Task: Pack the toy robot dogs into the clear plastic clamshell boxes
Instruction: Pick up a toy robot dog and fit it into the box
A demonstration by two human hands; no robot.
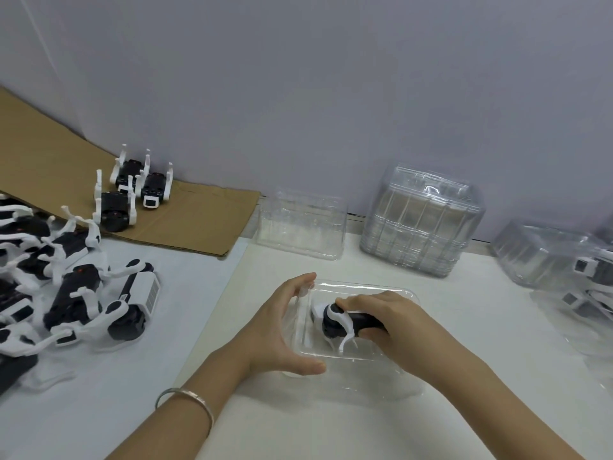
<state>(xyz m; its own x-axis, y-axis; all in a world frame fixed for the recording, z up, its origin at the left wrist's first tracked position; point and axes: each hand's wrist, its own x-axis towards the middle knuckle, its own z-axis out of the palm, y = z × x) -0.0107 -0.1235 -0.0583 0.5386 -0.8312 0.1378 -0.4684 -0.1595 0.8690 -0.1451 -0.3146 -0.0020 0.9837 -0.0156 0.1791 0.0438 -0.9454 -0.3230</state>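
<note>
A clear plastic clamshell box (361, 363) lies open on the table in front of me. My right hand (388, 322) grips a black-and-white toy robot dog (335, 322) and holds it inside the box, its white legs pointing down. My left hand (282, 323) holds the box's left edge, thumb at the near side and fingers at the far side. A pile of several more toy dogs (76, 293) lies on the left.
Three toy dogs (132, 190) lie legs-up on brown cardboard (185, 224) at the back left. An empty clamshell (300, 227) and a tall stack of clamshells (419, 220) stand by the wall. Packed boxes with dogs (577, 277) sit at the right edge.
</note>
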